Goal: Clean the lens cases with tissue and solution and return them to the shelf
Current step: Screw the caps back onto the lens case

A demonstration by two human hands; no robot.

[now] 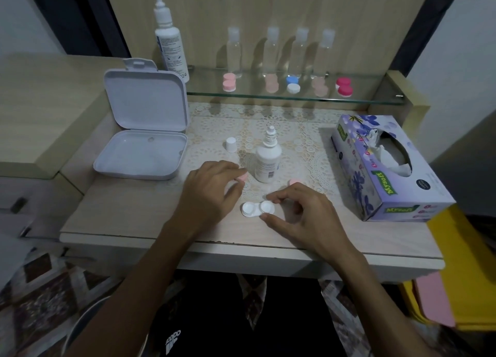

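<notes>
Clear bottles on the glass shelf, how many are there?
4, in a row at the back of the glass shelf: the first clear bottle, the second, the third, the fourth. None seems hidden.

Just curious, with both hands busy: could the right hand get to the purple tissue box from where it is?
Probably yes. The right hand pinches the open white lens case, and the purple cardboard tissue box lies just to its right with nothing between; it should release the case first.
</notes>
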